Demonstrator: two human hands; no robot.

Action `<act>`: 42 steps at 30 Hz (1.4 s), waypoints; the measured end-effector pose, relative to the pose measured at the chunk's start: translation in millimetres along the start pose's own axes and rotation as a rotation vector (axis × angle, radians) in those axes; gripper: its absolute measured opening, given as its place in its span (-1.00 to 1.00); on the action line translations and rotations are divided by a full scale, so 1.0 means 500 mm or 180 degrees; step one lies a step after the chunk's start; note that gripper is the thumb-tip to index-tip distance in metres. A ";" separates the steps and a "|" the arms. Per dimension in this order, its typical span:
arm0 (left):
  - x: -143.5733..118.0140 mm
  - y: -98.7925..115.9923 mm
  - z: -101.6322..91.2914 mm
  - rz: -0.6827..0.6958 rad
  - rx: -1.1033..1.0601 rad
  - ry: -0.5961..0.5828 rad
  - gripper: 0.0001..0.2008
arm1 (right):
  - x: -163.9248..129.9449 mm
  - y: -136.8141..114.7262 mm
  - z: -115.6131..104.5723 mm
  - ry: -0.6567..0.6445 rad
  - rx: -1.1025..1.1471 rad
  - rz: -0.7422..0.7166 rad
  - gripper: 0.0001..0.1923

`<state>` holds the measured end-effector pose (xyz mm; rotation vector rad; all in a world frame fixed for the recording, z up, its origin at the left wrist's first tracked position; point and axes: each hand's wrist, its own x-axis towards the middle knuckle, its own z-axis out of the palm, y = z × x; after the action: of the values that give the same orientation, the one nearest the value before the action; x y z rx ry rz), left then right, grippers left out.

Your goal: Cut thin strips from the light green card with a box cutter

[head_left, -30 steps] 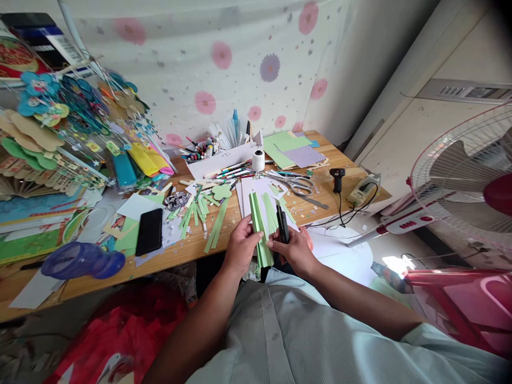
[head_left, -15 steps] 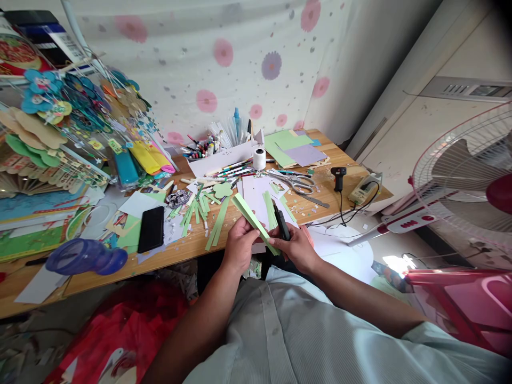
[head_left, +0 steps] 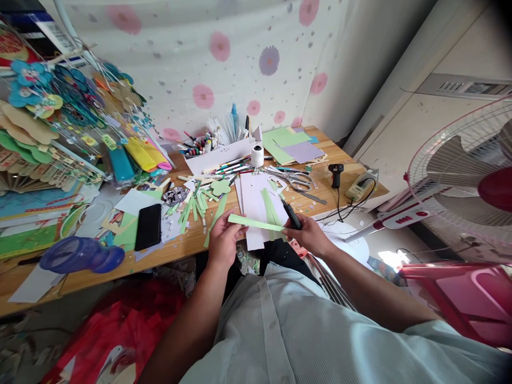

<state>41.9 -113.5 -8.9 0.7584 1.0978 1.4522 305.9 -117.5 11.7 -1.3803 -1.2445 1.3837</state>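
Note:
A folded-looking light green paper strip (head_left: pixel 258 223) stretches level between my two hands, just off the table's front edge. My left hand (head_left: pixel 224 234) pinches its left end between thumb and fingers. At the other end, the thumb and fingertips of my right hand (head_left: pixel 306 234) hold the strip. That same hand also grips a black utility knife (head_left: pixel 293 215), pointing up and away from me. Beyond the strip, more green strips (head_left: pixel 272 205) lie on a long white paper sheet (head_left: pixel 254 194). Green offcuts (head_left: pixel 194 208) are heaped to the left.
Metal scissors (head_left: pixel 294 180), a white thread spool (head_left: pixel 257 156) and a pen box (head_left: pixel 220 157) are farther back. A black phone (head_left: pixel 148 227) and blue translucent container (head_left: pixel 82 256) lie left. A corded glue gun (head_left: pixel 336 175) stands right, near a fan (head_left: pixel 460 165).
The green strip has turned from a steep slant to nearly level. My hands have spread apart, the left moving left and the right moving slightly right with the knife.

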 end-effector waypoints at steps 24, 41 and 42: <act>-0.032 -0.041 -0.034 0.2233 0.4066 -0.1338 -0.63 | 0.022 0.079 -0.075 0.0998 0.0591 0.0299 -0.44; -0.053 -0.041 -0.016 0.2149 0.4939 -0.1202 -0.57 | 0.015 0.101 -0.062 0.0996 0.1071 0.0473 -0.46; -0.053 -0.044 -0.021 0.2153 0.4893 -0.1129 -0.59 | 0.015 0.102 -0.061 0.0986 0.1079 0.0443 -0.46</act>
<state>45.7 -142.4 -29.7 2.5176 1.6544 0.6193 340.8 -117.0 -37.1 -1.3932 -0.6887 1.3386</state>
